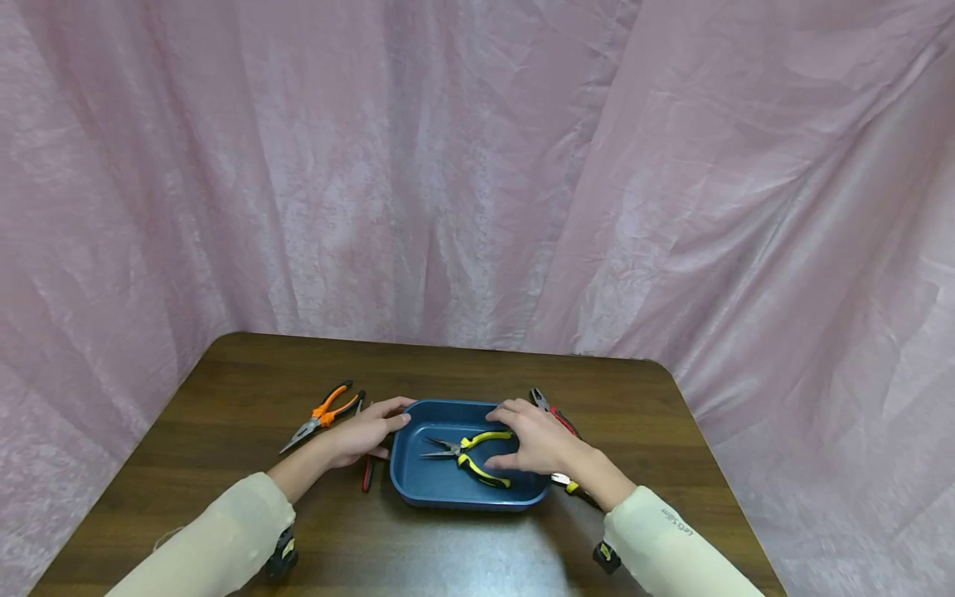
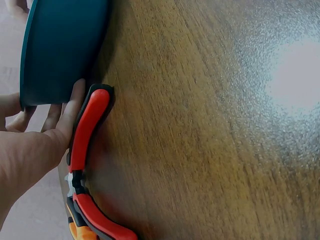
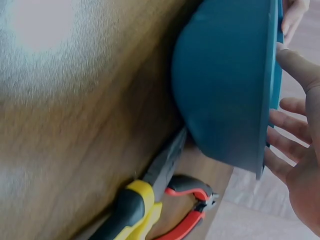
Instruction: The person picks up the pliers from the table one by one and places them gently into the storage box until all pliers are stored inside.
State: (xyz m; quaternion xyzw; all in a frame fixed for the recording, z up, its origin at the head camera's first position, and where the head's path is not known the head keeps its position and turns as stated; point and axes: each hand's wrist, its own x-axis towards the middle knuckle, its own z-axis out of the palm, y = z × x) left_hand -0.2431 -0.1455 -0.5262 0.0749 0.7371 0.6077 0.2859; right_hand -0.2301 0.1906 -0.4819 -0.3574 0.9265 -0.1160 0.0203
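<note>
A blue rectangular tray (image 1: 466, 503) stands on the table in the head view. Inside lie needle-nose pliers (image 1: 466, 448) with yellow-and-black handles spread apart. My left hand (image 1: 364, 433) holds the tray's left end, its thumb at the rim and fingers against the outer wall, as the left wrist view also shows. Red-and-black handled pliers (image 2: 90, 125) lie right beside those fingers. Over the tray's right end reaches my right hand (image 1: 543, 441), thumb and fingers spread apart above the yellow handles, with nothing gripped between them. In the right wrist view its fingers overlap the rim.
Orange-and-black long-nose pliers (image 1: 327, 412) lie left of the tray, beyond my left forearm. On the right are red-handled pliers (image 1: 561, 419) and another yellow-and-black pair (image 3: 135, 205), its nose close against the tray's base. A pink curtain (image 1: 462, 207) hangs behind the wooden table (image 1: 448, 352).
</note>
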